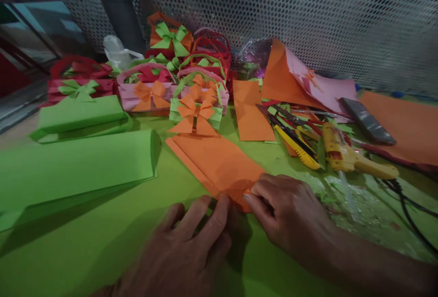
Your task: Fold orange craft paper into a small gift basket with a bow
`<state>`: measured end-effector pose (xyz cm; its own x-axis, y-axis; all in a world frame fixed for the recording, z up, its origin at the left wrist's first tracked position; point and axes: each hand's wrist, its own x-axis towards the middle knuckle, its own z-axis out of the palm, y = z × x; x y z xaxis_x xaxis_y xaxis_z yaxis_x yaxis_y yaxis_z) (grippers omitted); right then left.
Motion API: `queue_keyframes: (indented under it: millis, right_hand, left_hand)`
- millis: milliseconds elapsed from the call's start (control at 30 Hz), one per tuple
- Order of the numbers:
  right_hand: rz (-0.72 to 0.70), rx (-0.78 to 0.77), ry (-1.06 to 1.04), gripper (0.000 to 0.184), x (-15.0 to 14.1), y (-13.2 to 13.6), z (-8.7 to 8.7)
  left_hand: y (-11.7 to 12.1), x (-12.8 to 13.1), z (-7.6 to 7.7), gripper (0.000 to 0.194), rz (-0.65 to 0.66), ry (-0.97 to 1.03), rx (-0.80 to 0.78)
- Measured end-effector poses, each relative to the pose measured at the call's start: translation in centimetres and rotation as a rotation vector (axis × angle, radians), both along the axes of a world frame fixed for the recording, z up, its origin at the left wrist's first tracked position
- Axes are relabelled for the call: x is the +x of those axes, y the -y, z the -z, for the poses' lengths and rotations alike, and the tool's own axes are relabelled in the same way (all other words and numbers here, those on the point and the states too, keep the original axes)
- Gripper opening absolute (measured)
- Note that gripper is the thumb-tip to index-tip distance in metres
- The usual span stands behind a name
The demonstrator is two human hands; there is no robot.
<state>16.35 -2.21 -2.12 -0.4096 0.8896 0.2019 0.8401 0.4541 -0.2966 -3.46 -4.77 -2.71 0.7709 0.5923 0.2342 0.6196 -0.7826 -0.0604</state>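
Observation:
A folded piece of orange paper (219,160) lies slantwise on the green tabletop, creased along its left side. My right hand (290,210) pinches its near right corner between thumb and fingers. Stretched fingers of my left hand (191,242) rest at the paper's near edge, with the index fingertip on it; the thumb is partly hidden in shadow. Just beyond the far end stands a small green paper bag with an orange bow (195,112).
Folded green paper (78,162) lies at left. Several paper bags with bows (147,89) stand at the back. To the right are a yellow glue gun (342,151) with a cord, a yellow cutter knife (297,146), a dark phone-like slab (367,121) and orange sheets (404,123).

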Motion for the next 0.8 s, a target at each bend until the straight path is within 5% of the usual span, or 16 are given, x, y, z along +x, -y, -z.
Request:
queue_keyframes:
  millis: [300, 467, 667, 800]
  right_hand:
    - [0.095, -0.121, 0.019, 0.026, 0.2, -0.6, -0.6]
    - [0.082, -0.056, 0.047, 0.016, 0.6, -0.6, -0.5]
    - [-0.277, 0.201, 0.099, 0.025, 1.1, 0.8, -0.7]
    - [-0.335, 0.305, 0.268, 0.034, 1.1, 1.8, -0.8]
  left_hand:
    - [0.2, 0.3, 0.3, 0.034, -0.014, -0.024, -0.019]
    - [0.2, 0.4, 0.6, 0.035, -0.043, 0.009, 0.041]
    - [0.0, 0.5, 0.1, 0.033, -0.048, -0.012, -0.002]
    - [0.3, 0.4, -0.1, 0.032, -0.032, 0.011, 0.070]
